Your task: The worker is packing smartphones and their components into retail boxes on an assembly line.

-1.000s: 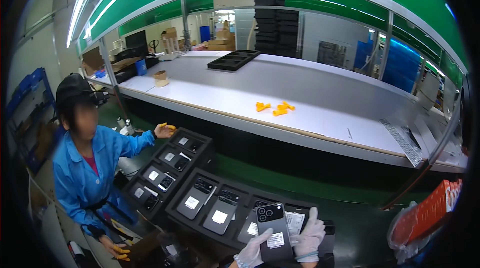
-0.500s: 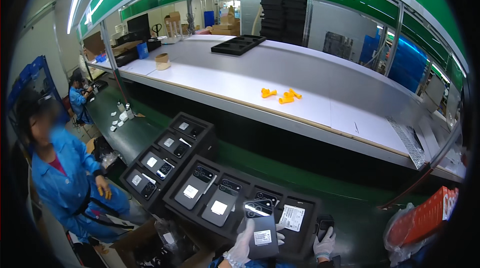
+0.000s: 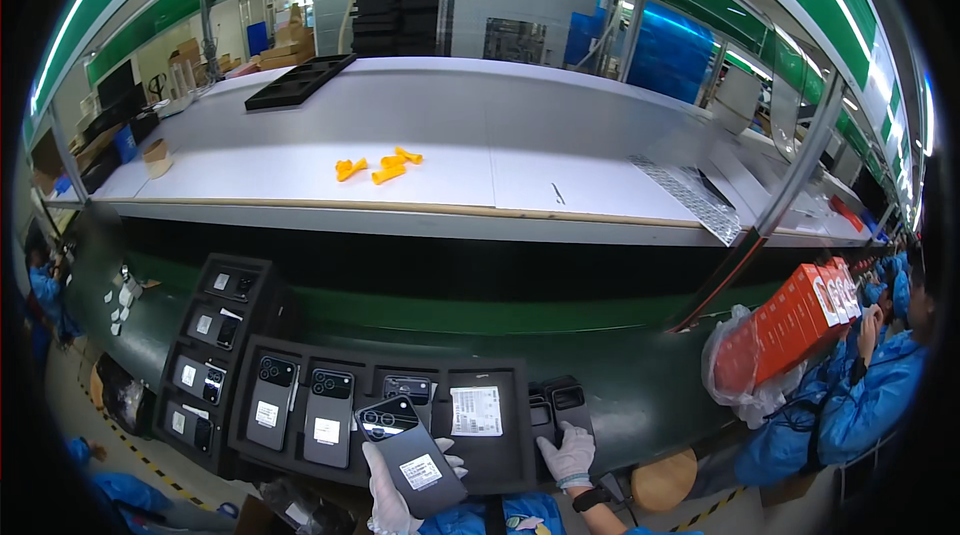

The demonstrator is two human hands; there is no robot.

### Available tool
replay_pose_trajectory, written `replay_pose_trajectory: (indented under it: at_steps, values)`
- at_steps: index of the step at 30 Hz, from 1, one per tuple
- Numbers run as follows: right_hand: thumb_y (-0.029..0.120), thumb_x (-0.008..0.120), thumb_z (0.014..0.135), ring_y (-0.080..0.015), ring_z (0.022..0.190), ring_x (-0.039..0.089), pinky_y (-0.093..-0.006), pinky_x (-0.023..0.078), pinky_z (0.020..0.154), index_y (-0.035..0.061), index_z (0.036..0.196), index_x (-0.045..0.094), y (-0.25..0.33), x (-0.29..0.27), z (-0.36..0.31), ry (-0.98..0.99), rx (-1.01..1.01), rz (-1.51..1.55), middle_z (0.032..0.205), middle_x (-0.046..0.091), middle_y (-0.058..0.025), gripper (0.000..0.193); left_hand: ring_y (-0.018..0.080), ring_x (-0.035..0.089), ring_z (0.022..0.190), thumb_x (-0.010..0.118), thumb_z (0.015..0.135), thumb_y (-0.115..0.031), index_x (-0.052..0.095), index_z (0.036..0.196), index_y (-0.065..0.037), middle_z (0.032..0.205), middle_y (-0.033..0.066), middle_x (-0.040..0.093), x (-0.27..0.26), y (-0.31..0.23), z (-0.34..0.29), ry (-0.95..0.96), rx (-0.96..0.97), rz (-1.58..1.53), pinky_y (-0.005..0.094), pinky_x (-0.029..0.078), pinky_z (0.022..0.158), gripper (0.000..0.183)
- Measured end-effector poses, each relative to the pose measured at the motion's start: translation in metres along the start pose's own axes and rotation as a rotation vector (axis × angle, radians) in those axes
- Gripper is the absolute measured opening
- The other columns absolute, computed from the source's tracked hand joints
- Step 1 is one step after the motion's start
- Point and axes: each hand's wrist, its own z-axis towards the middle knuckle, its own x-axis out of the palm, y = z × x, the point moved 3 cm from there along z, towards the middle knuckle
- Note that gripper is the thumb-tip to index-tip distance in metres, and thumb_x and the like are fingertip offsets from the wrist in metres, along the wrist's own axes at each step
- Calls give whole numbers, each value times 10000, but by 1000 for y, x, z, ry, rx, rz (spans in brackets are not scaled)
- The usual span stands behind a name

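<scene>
Thin white gloves covered the left hand and the right hand, loosely creased. A dark watch-like band circled the right wrist. Bright blue clothing covered the body, with small multicoloured shapes on one part.

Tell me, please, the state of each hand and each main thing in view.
Left hand: closed on the grey phone.
Grey phone: tilted, camera side up.
Right hand: touching the black item, grip unclear.
Black item: lying, partly covered.
Front tray: open, holding phones.
Yellow pieces: lying loose.
Orange boxes: standing side by side.
</scene>
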Motion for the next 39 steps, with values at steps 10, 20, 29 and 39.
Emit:
replay_pose_trajectory:
  at_steps: [10, 20, 29, 39]
  values:
    - [254, 614, 821, -437, 1137, 491, -490, 422, 931, 141, 1396, 374, 28, 13, -9, 225, 275, 148, 1354, 409, -260, 633, 275, 653, 842, 224, 898, -716, 523, 1218, 64, 1010, 176, 650, 5, -6, -9, 32, -56, 38, 394, 556, 764, 895]
    - [96, 531, 879, -402, 1009, 583, -443, 508, 832, 241, 1442, 319, 31, 16, -11, 147, -231, -116, 1251, 486, -243, 619, 272, 651, 881, 224, 932, -666, 544, 1206, 68, 1041, 161, 657, 5, -15, -24, -29, 39, -16, 377, 537, 816, 846]
    - [173, 516, 926, -347, 906, 586, -440, 502, 737, 234, 1439, 312, -6, 72, 53, -11, -170, -163, 1093, 528, -170, 556, 288, 646, 878, 245, 928, -664, 496, 1272, 27, 1068, 161, 636, 7, -43, -42, -58, -8, -33, 401, 545, 789, 811]
    - [28, 546, 821, -359, 1231, 455, -405, 360, 1039, 133, 1458, 339, 114, -132, 53, -205, -219, 626, 1397, 404, -229, 678, 278, 646, 882, 231, 948, -636, 539, 1223, -7, 981, 176, 659, -11, -57, -43, -94, -39, 116, 357, 537, 791, 753]
